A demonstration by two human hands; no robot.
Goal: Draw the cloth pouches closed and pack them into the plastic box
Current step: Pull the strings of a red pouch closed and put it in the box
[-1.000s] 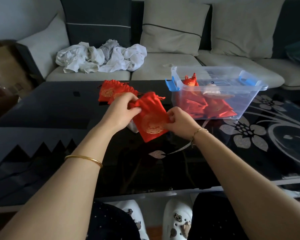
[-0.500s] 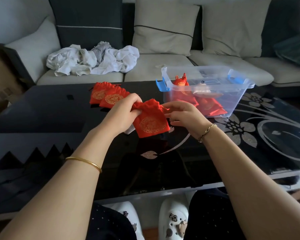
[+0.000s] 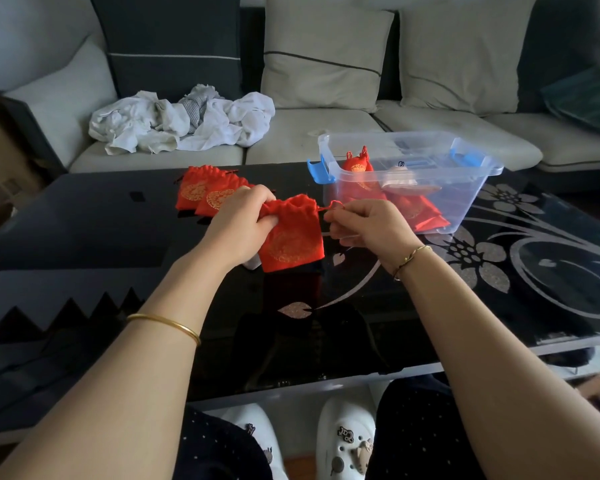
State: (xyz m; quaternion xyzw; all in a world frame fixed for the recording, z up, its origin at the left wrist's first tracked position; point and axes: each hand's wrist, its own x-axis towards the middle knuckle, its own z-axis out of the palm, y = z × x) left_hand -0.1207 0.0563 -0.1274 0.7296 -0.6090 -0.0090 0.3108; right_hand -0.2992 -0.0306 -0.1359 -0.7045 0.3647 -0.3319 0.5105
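Here the red pouch (image 3: 291, 233) hangs between both hands (image 3: 238, 225), drawstring (image 3: 328, 207) pinched right.

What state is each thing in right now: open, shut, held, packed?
Held pouch: mouth gathered, nearly closed.
Drawstring: pulled out rightward.
Left hand: grips pouch neck.
Right hand: pinches drawstring.
Table pouches: lying unpacked.
Plastic box: open, pouches inside.

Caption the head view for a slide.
Left hand grips a red pouch, right hand pinches its drawstring; loose pouches lie on the table, packed pouches in the box.
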